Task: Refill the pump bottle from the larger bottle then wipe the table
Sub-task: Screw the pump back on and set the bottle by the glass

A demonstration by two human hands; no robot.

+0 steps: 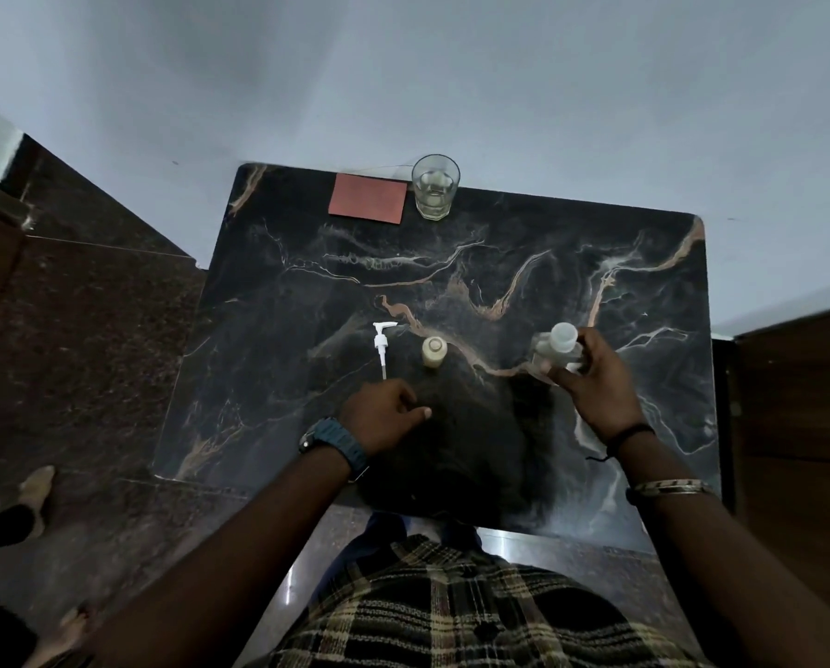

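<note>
Larger bottle (558, 351): clear plastic, likely light and slick, gripped round the body in right hand (596, 383). Left hand (384, 417) loosely curled, empty, near uncapped pump bottle (434, 351).

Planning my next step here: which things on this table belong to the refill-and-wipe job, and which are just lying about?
Job:
- small cream pump bottle, opened, upright
- white pump head, lying beside it
- larger clear plastic bottle, gripped by right hand
- flat reddish cloth, probably for wiping
- dark marble table

Lying about:
- clear drinking glass
</note>
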